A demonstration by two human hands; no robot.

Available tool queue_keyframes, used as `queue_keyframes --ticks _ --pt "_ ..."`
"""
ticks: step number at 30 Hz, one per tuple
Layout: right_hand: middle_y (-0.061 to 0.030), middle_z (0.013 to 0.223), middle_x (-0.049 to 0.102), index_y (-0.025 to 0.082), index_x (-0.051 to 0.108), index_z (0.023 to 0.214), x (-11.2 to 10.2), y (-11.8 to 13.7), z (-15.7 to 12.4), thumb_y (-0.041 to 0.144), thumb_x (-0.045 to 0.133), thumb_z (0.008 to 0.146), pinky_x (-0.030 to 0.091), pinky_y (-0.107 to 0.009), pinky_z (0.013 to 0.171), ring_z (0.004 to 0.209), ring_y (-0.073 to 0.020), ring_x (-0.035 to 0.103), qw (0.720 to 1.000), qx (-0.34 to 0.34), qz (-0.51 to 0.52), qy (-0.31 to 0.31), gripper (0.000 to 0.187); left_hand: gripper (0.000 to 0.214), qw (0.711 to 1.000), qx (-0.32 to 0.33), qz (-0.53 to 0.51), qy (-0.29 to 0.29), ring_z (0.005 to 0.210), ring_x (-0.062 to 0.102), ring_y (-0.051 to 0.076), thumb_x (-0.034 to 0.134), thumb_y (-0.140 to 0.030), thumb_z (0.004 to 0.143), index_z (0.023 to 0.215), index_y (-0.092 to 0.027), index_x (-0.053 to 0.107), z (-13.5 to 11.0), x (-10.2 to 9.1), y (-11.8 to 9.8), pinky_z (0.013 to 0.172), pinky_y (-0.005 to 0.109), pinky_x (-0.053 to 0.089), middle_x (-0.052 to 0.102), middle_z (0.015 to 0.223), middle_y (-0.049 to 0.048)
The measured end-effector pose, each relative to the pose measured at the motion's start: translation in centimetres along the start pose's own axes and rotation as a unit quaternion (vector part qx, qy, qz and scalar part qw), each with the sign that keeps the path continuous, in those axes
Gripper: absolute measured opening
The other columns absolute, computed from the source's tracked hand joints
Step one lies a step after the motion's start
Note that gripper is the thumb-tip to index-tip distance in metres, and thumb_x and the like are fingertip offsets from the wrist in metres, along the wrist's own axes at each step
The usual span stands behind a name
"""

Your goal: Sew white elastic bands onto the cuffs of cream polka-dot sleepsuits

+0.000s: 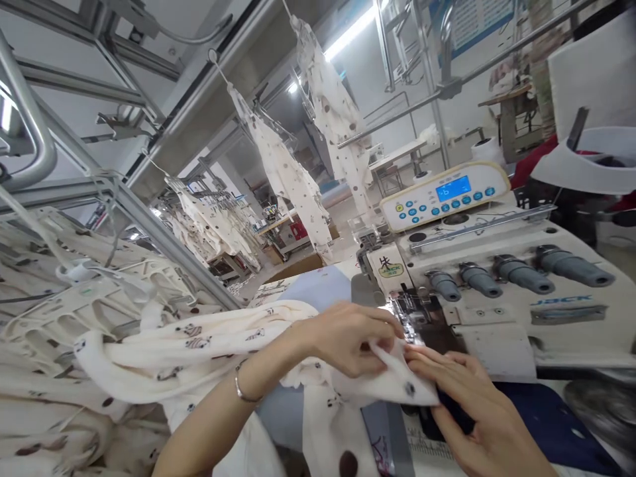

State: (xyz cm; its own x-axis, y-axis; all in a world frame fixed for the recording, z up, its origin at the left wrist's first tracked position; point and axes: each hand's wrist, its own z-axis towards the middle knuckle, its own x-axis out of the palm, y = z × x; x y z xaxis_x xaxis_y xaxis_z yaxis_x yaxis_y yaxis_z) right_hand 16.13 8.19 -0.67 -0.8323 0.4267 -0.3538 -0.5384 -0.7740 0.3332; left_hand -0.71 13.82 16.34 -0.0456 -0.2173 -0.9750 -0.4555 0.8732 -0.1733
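My left hand [348, 338] pinches the edge of a cream printed fabric piece [209, 348], its fingers closed on the cloth just in front of the presser foot [405, 311] of a white overlock sewing machine [497, 291]. My right hand [477, 404] lies with fingers stretched flat on the same fabric's corner, pressing it onto the machine bed. The cloth trails left over my forearm, which wears a thin bracelet [243, 391].
Cream printed garments [288, 172] hang from an overhead rail on clips. A heap of the same garments [59, 331] lies at the left. The machine's control panel [447, 195] and several grey thread knobs [517, 275] face me. Dark blue cloth [536, 424] lies lower right.
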Motion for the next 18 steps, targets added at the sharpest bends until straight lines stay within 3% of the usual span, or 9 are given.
queue_keyframes --ticks 3,5,9,13,15,18 --pt "-0.0084 0.123 0.058 0.016 0.050 0.123 0.3 -0.1 -0.1 0.014 0.043 0.088 0.040 -0.035 0.095 0.117 -0.0186 0.053 1.000 -0.006 -0.005 0.002 0.036 0.014 0.987 -0.001 0.158 0.008 0.069 0.058 0.011 0.052 -0.008 0.074 0.084 -0.017 0.056 0.5 0.7 0.3 0.048 0.026 0.029 0.067 0.097 -0.0004" --pt "-0.0084 0.124 0.057 0.015 0.048 0.126 0.1 0.0 0.0 0.012 0.043 0.089 0.038 -0.035 0.098 0.119 -0.0179 0.052 1.000 -0.016 -0.012 0.002 0.037 0.011 0.980 0.014 0.199 0.025 0.061 0.052 0.011 0.050 -0.009 0.073 0.078 -0.017 0.054 0.4 0.5 -0.6 0.046 0.028 0.025 0.065 0.082 -0.0004" --pt "-0.0090 0.123 0.058 0.013 0.048 0.127 -1.6 0.8 1.0 0.012 0.048 0.089 0.035 -0.036 0.102 0.118 -0.0170 0.052 0.998 -0.065 -0.006 0.023 0.038 0.013 0.991 0.051 0.121 0.037 0.056 0.045 0.010 0.056 -0.015 0.060 0.066 -0.019 0.044 -1.1 -0.2 -4.6 0.046 0.027 0.029 0.056 0.065 -0.0037" --pt "-0.0107 0.111 0.064 0.012 0.060 0.110 -2.8 1.9 1.1 0.007 0.047 0.088 0.046 -0.032 0.091 0.109 -0.0176 0.059 0.990 -0.139 0.008 0.018 0.026 0.018 0.995 0.086 0.045 -0.019 0.068 0.051 0.011 0.050 -0.009 0.060 0.075 -0.018 0.048 -2.7 1.4 -6.8 0.057 0.025 0.038 0.060 0.075 -0.0026" --pt "-0.0095 0.104 0.067 0.012 0.061 0.108 -2.6 2.0 0.1 0.007 0.045 0.087 0.049 -0.030 0.088 0.105 -0.0182 0.061 0.989 -0.148 -0.020 -0.013 0.027 0.025 0.997 0.057 0.010 -0.059 0.073 0.054 0.011 0.048 -0.008 0.061 0.083 -0.018 0.050 -3.0 3.0 -6.4 0.066 0.024 0.041 0.062 0.079 -0.0024" --pt "-0.0050 0.104 0.067 0.019 0.057 0.119 -1.8 1.5 -1.9 0.009 0.047 0.086 0.052 -0.029 0.089 0.100 -0.0185 0.064 0.989 -0.131 -0.060 -0.027 0.036 0.038 0.989 -0.047 0.044 -0.137 0.077 0.054 0.015 0.050 -0.012 0.065 0.103 -0.017 0.050 -3.0 5.5 -5.1 0.069 0.028 0.042 0.063 0.085 0.0007"
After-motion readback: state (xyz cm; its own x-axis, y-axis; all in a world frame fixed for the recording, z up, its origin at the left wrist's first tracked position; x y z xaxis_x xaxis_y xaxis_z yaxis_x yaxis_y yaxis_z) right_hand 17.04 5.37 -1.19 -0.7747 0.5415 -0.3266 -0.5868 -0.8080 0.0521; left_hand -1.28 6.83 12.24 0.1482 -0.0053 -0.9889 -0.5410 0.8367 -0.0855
